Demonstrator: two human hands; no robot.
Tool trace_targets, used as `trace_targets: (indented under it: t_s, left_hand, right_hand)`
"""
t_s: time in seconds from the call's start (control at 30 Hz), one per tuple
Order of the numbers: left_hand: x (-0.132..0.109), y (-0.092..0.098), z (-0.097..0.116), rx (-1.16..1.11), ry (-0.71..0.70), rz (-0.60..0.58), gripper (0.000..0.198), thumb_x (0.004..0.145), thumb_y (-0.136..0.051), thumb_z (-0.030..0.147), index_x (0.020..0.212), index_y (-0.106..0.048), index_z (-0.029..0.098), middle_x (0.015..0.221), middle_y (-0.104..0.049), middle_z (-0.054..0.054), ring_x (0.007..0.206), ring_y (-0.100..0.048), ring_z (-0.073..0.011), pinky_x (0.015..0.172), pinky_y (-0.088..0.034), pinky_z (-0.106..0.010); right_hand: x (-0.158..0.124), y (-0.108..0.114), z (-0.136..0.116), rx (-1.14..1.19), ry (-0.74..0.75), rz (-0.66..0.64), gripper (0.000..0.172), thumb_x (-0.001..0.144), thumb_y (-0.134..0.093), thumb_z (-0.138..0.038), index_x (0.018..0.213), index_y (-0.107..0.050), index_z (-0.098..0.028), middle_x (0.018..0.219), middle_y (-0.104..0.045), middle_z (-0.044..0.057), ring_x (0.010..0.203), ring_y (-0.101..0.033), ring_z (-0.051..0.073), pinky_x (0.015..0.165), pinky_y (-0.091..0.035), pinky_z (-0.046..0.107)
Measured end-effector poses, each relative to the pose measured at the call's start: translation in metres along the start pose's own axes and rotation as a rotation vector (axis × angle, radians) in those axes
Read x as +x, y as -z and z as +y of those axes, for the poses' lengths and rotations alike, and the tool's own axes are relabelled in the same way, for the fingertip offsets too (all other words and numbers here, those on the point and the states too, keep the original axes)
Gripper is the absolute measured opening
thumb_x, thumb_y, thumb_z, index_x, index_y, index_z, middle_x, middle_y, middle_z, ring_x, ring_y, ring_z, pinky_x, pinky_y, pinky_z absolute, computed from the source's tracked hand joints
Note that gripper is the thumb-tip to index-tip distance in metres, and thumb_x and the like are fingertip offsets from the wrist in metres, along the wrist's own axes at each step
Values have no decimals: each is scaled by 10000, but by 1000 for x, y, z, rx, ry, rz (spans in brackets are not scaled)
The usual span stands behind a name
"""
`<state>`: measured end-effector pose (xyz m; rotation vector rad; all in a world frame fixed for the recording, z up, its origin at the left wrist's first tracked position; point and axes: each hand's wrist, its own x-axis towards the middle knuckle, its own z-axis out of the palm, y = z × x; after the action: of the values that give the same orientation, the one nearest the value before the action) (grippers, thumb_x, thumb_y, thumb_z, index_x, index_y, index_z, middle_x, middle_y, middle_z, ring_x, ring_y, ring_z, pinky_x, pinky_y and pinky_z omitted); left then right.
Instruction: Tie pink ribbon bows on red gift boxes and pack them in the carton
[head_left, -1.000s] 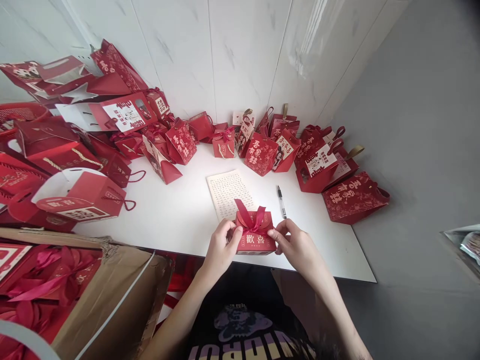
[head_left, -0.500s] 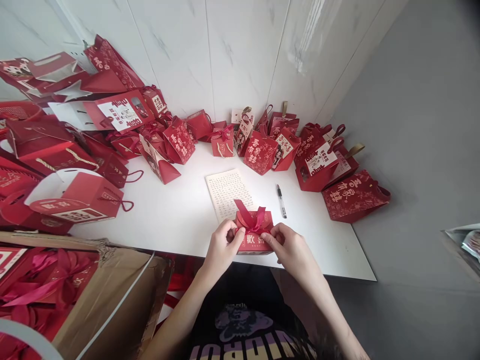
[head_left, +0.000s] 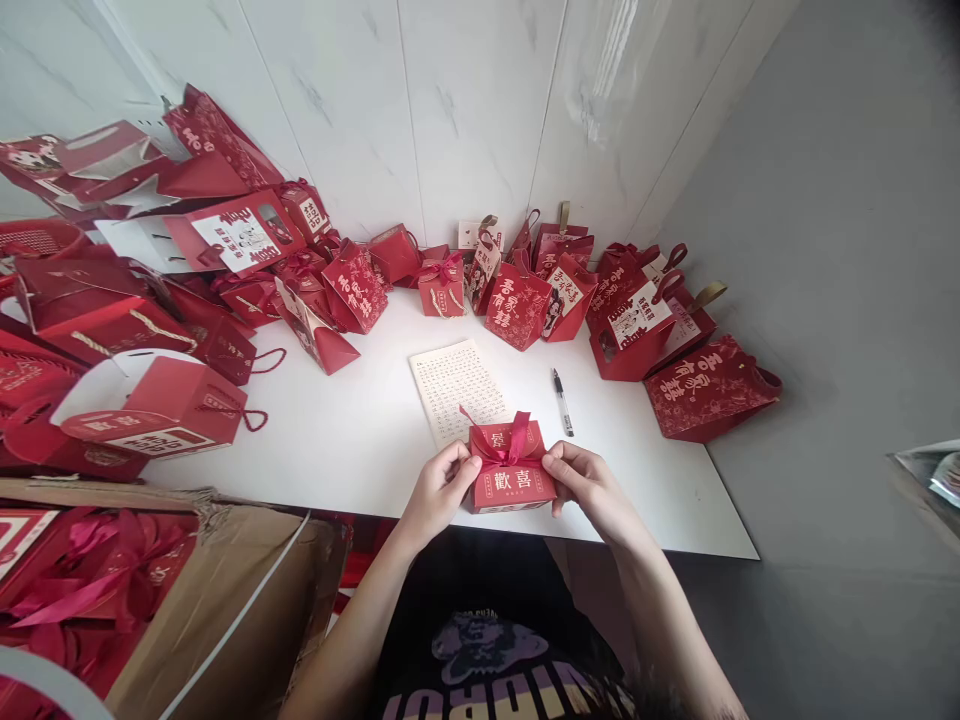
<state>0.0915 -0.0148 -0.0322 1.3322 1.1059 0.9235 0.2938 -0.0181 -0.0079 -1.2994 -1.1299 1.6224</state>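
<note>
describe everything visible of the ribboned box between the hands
The gift box looks like red card, with pale characters and smaller lettering on its near face. A glossy crimson ribbon is knotted across it, ends raised. It looks closed, near the front edge of the white table; left hand and right hand hold its sides.

- Your desk (head_left: 360,415) is brightly lit, whitest around its middle.
- You get streaky glare on the marbled wall (head_left: 480,90) behind its far edge.
- Past its right edge, your grey wall (head_left: 840,330) dims, with shapes stretched.
</note>
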Motion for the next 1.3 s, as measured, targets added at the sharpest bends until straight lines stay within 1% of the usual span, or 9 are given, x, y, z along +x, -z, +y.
trace_targets:
  t_s: [0.2, 0.33, 0.43, 0.57, 0.7, 0.8, 0.93, 1.13, 1.3]
  left_hand:
    - [7, 9, -8, 96, -82, -70, 342, 859, -415, 441, 648, -308, 193, 638, -327, 45, 568, -317, -90, 527, -283, -219]
    - [5, 14, -8, 54, -43, -50, 372, 804, -483, 510, 673, -333, 196, 632, -346, 49, 574, -358, -93, 538, -311, -219]
    - [-7, 10, -3, 47, -49, -28, 454, 681, -617, 553, 857, -388, 204, 809, -479, 12, 722, -482, -131, 633, -399, -243]
    - [-17, 2, 4, 184, 23, 23, 470, 712, -653, 429, 1034, -393, 206, 1021, -545, -54, 929, -545, -186, 816, -438, -321]
    - [-7, 9, 4, 284, -66, 277, 301, 796, -556, 368, 1026, -459, 199, 1057, -549, -67, 1019, -536, -203, 914, -417, -371]
    - [-2, 13, 3, 367, -190, 499, 282, 818, -519, 349, 1056, -481, 202, 1144, -522, -76, 1130, -476, -217, 1000, -355, -394]
    - [-10, 4, 6, 323, -86, 248, 406, 829, -508, 380, 1192, -436, 215, 1249, -500, -92, 1195, -453, -243, 1018, -346, -418]
    - [-14, -1, 14, 295, -29, 32, 464, 853, -475, 400, 1289, -409, 256, 1380, -429, -34, 1301, -349, -206, 1090, -274, -375]
    - [6, 6, 21, 368, -70, -154, 432, 843, -491, 370, 1260, -490, 259, 1379, -436, -9, 1316, -323, -185, 1096, -270, -347]
  right_hand:
    - [7, 10, 16, 201, -73, -133, 400, 705, -658, -486, 597, -422, -182, 479, -337, -85, 387, -334, 37, 358, -321, 173]
    - [8, 20, 16, 56, 6, -132, 383, 712, -632, -533, 678, -464, -191, 567, -436, -44, 462, -415, 76, 372, -360, 192]
    - [11, 25, 17, -67, 208, -7, 481, 665, -632, -609, 929, -507, -226, 949, -557, 58, 798, -566, 177, 550, -490, 270]
    - [9, 18, 21, -149, 335, 28, 580, 742, -556, -598, 1204, -401, -282, 1329, -422, 101, 1171, -456, 239, 870, -453, 380]
    - [-11, 13, 17, -273, 239, 54, 414, 814, -500, -528, 1098, -475, -228, 951, -646, 62, 877, -604, 198, 796, -460, 347]
    - [-25, 17, 11, -365, 163, 205, 394, 841, -414, -561, 799, -559, -197, 602, -596, 3, 639, -575, 163, 704, -446, 308]
    - [-20, 18, 8, -397, 195, 404, 452, 820, -397, -613, 744, -559, -199, 619, -557, -4, 597, -522, 138, 594, -407, 261]
    - [13, 8, 7, -298, 23, 176, 637, 796, -257, -706, 547, -527, -186, 456, -481, -1, 467, -459, 127, 535, -370, 271]
    - [15, 11, 5, -334, 40, 157, 525, 759, -469, -639, 477, -402, -201, 410, -440, -39, 446, -394, 98, 570, -349, 270]
